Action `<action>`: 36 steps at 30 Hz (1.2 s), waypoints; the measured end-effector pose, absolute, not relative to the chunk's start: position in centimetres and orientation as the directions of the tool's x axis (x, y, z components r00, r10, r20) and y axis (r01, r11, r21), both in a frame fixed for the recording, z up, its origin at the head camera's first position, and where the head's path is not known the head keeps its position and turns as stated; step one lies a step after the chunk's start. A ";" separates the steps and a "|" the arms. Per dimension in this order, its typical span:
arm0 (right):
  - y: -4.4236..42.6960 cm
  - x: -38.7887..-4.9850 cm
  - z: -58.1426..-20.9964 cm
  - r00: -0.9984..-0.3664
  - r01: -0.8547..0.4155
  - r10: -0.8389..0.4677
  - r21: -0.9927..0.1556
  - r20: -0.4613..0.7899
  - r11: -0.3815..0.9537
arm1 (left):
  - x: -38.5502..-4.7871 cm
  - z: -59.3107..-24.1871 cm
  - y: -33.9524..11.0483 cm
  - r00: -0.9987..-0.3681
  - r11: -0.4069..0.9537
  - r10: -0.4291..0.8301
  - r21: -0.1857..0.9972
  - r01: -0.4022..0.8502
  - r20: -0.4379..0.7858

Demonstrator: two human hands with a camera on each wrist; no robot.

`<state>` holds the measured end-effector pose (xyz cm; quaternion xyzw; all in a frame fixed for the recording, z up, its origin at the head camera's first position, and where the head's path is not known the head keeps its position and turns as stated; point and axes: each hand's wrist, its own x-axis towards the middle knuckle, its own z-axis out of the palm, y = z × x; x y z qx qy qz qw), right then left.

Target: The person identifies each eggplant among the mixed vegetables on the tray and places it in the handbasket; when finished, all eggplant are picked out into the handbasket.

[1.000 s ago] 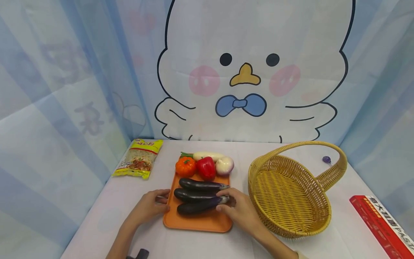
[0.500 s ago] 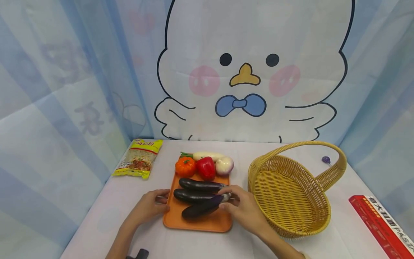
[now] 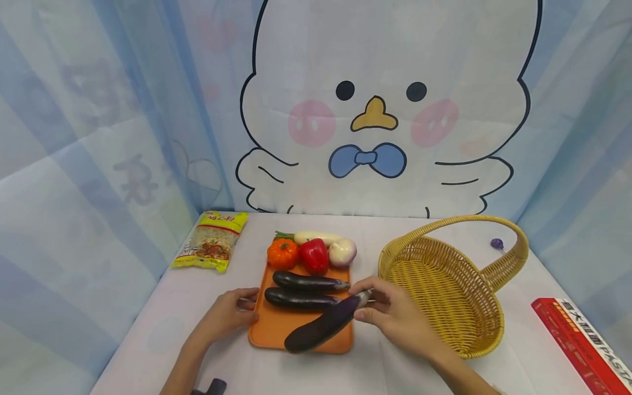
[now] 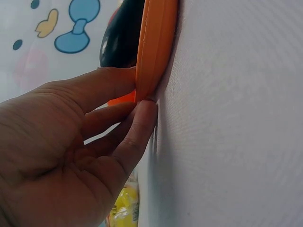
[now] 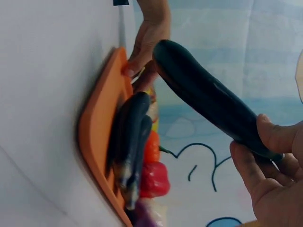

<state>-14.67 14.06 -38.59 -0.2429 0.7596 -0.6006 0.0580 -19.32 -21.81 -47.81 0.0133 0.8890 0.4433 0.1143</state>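
Narrow around the pale stem end of one eggplant [image 3: 321,326], the right hand's [image 3: 397,315] grip sets the thumb opposite the fingers. Seen from the head, that eggplant overlaps the near edge of the orange tray [image 3: 269,329]; the right wrist view shows it slanting in the air, clear of the orange tray and of the two other eggplants [image 3: 298,299]. Only the left wrist view reveals the left hand [image 3: 229,315] holding the rim with one fingertip low by the tabletop [image 3: 385,373]. The right wrist passes before the wicker basket [image 3: 434,296].
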 end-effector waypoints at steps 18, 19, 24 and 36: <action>23.2 -18.4 -34.9 -0.696 -0.418 -0.707 -0.872 0.127 0.254 | -19.1 -47.6 -21.9 -0.975 0.608 0.118 0.790 -0.079 -0.188; 23.7 -18.7 -34.8 -0.684 -0.426 -0.717 -0.871 0.134 0.244 | -19.1 -47.6 -21.9 -0.975 0.608 0.120 0.790 -0.077 -0.188; 25.7 -20.6 -34.1 -0.659 -0.422 -0.743 -0.875 0.116 0.238 | -19.2 -47.8 -21.9 -0.974 0.607 0.120 0.791 -0.080 -0.191; 29.0 -24.7 -33.6 -0.590 -0.411 -0.806 -0.876 0.044 0.253 | -19.2 -47.7 -21.9 -0.973 0.603 0.118 0.793 -0.087 -0.197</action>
